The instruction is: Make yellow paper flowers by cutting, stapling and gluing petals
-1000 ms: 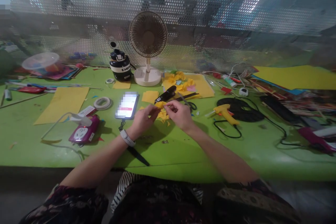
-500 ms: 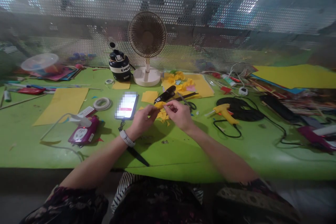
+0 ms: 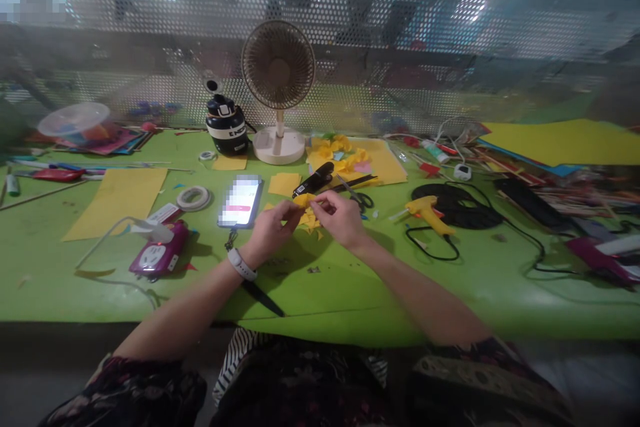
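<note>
Between both hands, over the middle of the green table, is a small yellow paper piece (image 3: 303, 200). My left hand (image 3: 273, 230) pinches its left side with bent fingers. On the right edge, the thumb and fingertips of my right hand (image 3: 340, 217) are closed on the same paper. Loose yellow paper scraps (image 3: 311, 219) lie just under the fingertips. Right behind the hands are a black stapler (image 3: 315, 179), scissors (image 3: 365, 200) and a stack of yellow paper squares (image 3: 285, 183). Folded yellow paper flowers (image 3: 355, 160) rest on a yellow sheet farther back.
Left of my hands lie a phone (image 3: 241, 201), a tape roll (image 3: 193, 198) and a purple power strip (image 3: 159, 253). A yellow glue gun (image 3: 429, 213) with a black cord lies to the right. A fan (image 3: 279, 147) and a dark bottle (image 3: 227, 130) stand behind.
Both hands stay almost in place, still pinching the yellow paper. The camera view has shifted very slightly.
</note>
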Demonstrator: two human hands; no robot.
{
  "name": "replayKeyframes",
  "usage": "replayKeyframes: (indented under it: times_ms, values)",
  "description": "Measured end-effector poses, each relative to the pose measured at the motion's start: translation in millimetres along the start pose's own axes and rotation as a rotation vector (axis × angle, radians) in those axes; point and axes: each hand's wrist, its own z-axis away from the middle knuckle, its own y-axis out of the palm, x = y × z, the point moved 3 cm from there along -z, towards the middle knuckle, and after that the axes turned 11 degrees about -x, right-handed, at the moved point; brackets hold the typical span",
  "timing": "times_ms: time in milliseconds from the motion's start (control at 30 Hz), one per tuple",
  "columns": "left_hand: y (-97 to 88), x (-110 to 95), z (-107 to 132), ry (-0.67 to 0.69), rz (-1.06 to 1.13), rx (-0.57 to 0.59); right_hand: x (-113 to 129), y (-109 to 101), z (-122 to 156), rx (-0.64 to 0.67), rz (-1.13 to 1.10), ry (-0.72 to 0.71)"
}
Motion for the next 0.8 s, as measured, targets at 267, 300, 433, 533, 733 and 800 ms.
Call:
replayKeyframes:
  times_ms: [267, 300, 433, 533, 733, 800]
  values:
    - [-0.9, -1.5, 0.0, 0.056, -0.032, 0.003, 0.1, -1.1, -0.7, 0.01, 0.013, -0.002]
    - [-1.0, -1.9, -0.3, 0.06, -0.036, 0.006, -0.1, -0.9, -0.7, 0.011, 0.017, -0.002]
    - [-1.4, -2.9, -0.6, 0.083, -0.044, 0.011, -1.0, 0.2, -0.6, 0.003, 0.035, -0.006]
    - [-1.5, -2.6, -0.3, 0.099, -0.05, 0.001, -1.7, 0.8, -0.3, -0.007, 0.027, -0.013]
    - [-2.5, -1.9, -1.4, 0.098, -0.035, 0.014, 0.6, -0.5, -0.3, 0.016, -0.004, 0.004]
    - [-3.4, -1.5, -2.8, 0.08, 0.007, 0.041, 4.2, -2.8, -0.7, 0.031, -0.034, 0.019]
